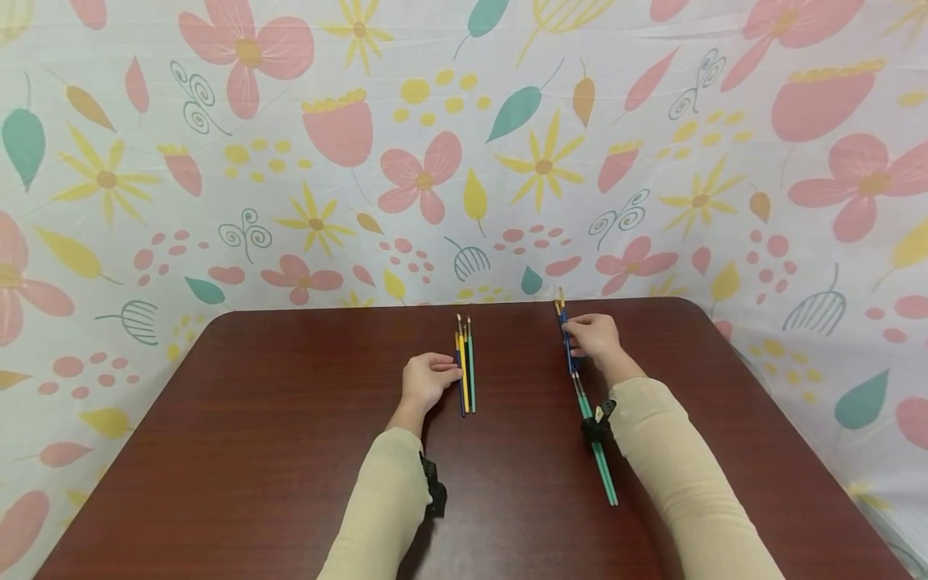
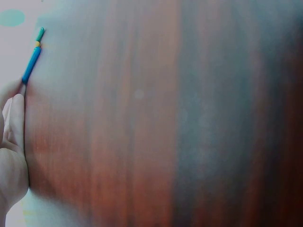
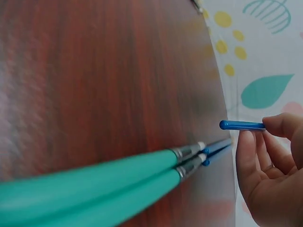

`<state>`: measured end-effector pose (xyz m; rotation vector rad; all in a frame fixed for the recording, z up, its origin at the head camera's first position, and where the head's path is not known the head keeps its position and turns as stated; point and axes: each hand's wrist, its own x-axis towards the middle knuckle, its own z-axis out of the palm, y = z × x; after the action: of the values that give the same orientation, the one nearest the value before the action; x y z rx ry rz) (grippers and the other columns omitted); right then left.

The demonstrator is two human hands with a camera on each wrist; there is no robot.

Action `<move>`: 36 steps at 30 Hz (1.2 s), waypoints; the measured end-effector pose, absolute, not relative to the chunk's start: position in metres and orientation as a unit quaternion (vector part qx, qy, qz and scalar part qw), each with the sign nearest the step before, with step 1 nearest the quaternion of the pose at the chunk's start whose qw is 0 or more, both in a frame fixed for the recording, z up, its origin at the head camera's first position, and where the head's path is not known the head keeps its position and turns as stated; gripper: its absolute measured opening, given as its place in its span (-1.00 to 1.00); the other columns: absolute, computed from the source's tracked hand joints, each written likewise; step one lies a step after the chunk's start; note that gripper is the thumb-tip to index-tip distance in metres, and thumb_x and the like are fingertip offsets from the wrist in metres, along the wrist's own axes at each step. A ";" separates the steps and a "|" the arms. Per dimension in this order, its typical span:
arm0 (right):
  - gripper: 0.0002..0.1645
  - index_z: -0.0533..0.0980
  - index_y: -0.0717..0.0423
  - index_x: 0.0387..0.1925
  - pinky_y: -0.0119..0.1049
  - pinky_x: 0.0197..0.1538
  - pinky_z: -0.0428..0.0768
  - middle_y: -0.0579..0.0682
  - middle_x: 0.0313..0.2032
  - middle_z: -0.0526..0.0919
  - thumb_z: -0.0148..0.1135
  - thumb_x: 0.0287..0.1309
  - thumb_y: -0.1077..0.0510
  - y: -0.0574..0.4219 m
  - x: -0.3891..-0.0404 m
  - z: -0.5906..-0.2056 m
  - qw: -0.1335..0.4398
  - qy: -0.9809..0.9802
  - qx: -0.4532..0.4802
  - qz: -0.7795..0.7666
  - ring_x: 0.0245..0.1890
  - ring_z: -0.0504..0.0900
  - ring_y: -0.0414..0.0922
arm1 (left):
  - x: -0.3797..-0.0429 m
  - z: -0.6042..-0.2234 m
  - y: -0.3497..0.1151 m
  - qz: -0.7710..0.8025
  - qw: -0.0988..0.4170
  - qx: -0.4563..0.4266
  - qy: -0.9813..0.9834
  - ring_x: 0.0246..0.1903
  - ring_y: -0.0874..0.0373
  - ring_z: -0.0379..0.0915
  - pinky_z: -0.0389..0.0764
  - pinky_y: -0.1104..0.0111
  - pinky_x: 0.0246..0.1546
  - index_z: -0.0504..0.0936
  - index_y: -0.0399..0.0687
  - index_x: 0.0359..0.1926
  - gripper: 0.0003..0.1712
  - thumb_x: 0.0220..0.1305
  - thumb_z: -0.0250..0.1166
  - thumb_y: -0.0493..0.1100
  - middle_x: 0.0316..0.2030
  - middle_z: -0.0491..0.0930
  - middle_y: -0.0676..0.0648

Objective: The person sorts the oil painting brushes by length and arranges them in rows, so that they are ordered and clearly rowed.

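Observation:
My left hand [image 1: 428, 380] is at the left side of a small row of paintbrushes, its thumb and fingertips pinching the blue paintbrush [image 1: 461, 395]. A yellow paintbrush [image 1: 465, 379] and a green one [image 1: 472, 379] lie just right of it, bristles pointing away. In the left wrist view, blue and green handle ends [image 2: 32, 65] stick out past the fingers. My right hand [image 1: 596, 337] pinches a blue paintbrush [image 3: 242, 125] between thumb and fingers, its handle end pointing out. Other blue handles [image 1: 568, 354] lie close under that hand.
Two green paintbrushes [image 1: 600, 459] lie side by side under my right wrist, their metal ends near the blue handles. The dark wooden table [image 1: 290, 451] ends at the back against a flowered cloth [image 1: 428, 105].

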<state>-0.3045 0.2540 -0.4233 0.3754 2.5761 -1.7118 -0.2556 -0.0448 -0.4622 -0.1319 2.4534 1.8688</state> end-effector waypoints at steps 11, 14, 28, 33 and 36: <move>-0.53 0.49 0.37 0.08 -0.38 -0.47 0.65 0.01 -0.50 0.60 0.14 0.22 0.13 0.274 -0.316 -0.429 0.003 0.838 0.153 -0.524 -0.60 0.56 -0.27 | -0.258 -0.466 -0.046 0.602 0.033 -0.042 0.797 -0.24 0.10 0.67 0.67 0.33 -0.28 0.67 -0.16 -0.13 -0.68 0.04 0.44 -0.20 -0.22 0.72 -0.11; -0.54 0.50 0.35 0.07 -0.39 -0.47 0.64 -0.04 -0.56 0.58 0.14 0.23 0.12 0.275 -0.316 -0.430 0.008 0.845 0.158 -0.511 -0.61 0.55 -0.26 | -0.259 -0.466 -0.046 0.598 0.033 -0.042 0.800 -0.24 0.11 0.66 0.66 0.34 -0.29 0.67 -0.15 -0.14 -0.68 0.04 0.45 -0.19 -0.22 0.72 -0.10; -0.55 0.52 0.33 0.04 -0.36 -0.47 0.61 0.02 -0.50 0.61 0.12 0.25 0.09 0.276 -0.320 -0.440 0.019 0.872 0.149 -0.465 -0.54 0.54 -0.21 | -0.258 -0.467 -0.047 0.596 0.030 -0.040 0.801 -0.23 0.12 0.66 0.66 0.34 -0.28 0.67 -0.14 -0.12 -0.68 0.06 0.44 -0.17 -0.21 0.71 -0.09; -0.55 0.52 0.34 0.05 -0.36 -0.47 0.60 0.03 -0.48 0.62 0.12 0.27 0.09 0.276 -0.324 -0.442 0.018 0.877 0.144 -0.459 -0.55 0.55 -0.20 | -0.259 -0.467 -0.047 0.597 0.029 -0.040 0.801 -0.23 0.11 0.66 0.67 0.34 -0.28 0.67 -0.14 -0.13 -0.68 0.06 0.44 -0.19 -0.21 0.71 -0.10; -0.56 0.52 0.33 0.04 -0.36 -0.46 0.61 0.03 -0.47 0.63 0.12 0.27 0.08 0.275 -0.325 -0.442 0.017 0.878 0.145 -0.456 -0.56 0.55 -0.21 | -0.259 -0.466 -0.048 0.601 0.031 -0.041 0.798 -0.24 0.10 0.67 0.67 0.34 -0.28 0.67 -0.15 -0.13 -0.68 0.05 0.44 -0.20 -0.21 0.71 -0.11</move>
<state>-0.3252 0.2753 -0.4416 0.4503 2.7279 -1.4170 -0.2591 -0.0477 -0.4663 -0.1259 2.4588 1.8512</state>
